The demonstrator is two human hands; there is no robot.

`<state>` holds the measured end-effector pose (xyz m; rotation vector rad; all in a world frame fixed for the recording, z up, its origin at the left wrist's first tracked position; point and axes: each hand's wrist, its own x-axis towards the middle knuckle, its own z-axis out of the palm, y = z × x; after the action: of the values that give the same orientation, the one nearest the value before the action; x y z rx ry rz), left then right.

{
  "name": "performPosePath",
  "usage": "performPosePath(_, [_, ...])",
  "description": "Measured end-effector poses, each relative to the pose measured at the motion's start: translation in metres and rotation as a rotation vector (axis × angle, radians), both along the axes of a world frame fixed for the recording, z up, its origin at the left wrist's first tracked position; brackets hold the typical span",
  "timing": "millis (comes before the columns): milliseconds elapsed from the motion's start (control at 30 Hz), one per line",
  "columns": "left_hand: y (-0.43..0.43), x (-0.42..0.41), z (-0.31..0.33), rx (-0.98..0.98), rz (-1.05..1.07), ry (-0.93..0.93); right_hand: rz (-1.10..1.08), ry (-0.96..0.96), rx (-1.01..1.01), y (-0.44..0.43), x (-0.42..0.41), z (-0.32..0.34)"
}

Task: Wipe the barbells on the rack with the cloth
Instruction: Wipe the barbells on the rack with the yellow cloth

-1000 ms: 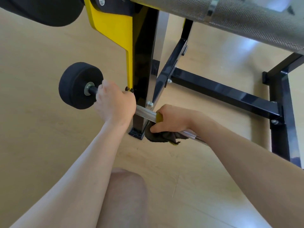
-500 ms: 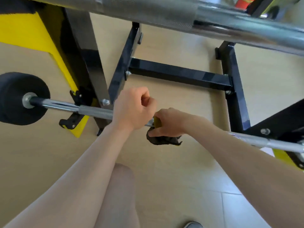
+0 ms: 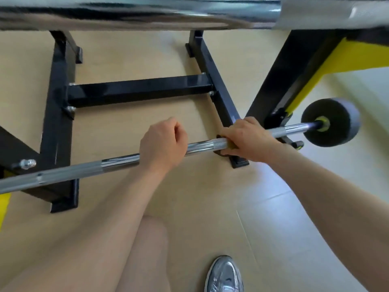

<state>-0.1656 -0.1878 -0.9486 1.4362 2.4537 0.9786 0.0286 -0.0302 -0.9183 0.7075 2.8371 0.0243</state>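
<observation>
A chrome barbell lies low on the rack and crosses the view from lower left to upper right. It ends in a black weight at the right. My left hand grips the bar near its middle. My right hand grips the bar further right, with the dark and yellow cloth wrapped round the bar under its fingers; only the cloth's edge shows. A second, thicker barbell runs blurred across the top.
The black rack frame stands on the wooden floor behind the bar, with a yellow upright at the right. My bare knee and a silver shoe are at the bottom.
My right hand has slid the cloth along the bar toward the right end. My left hand has followed along the bar. The view has swung right, so the right weight now shows.
</observation>
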Motion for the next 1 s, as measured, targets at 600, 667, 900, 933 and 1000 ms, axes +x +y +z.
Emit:
performPosePath(600, [0.030,0.036,-0.007,-0.195,0.022,0.358,-0.174,0.386,-0.047,-0.017,0.036,-0.026])
performPosePath(667, [0.031,0.035,-0.008,-0.240,0.014,0.348,-0.338,0.431,0.202,-0.016,0.059,-0.037])
performPosePath(900, [0.029,0.028,-0.011,-0.249,-0.164,0.278,-0.156,0.729,0.028,-0.091,-0.010,-0.047])
performPosePath(933, [0.027,0.027,-0.012,-0.244,-0.179,0.249,-0.073,0.686,0.023,-0.088,-0.006,-0.046])
performPosePath(1000, [0.023,0.025,-0.014,-0.244,-0.211,0.194,-0.040,0.632,0.050,-0.069,0.010,-0.046])
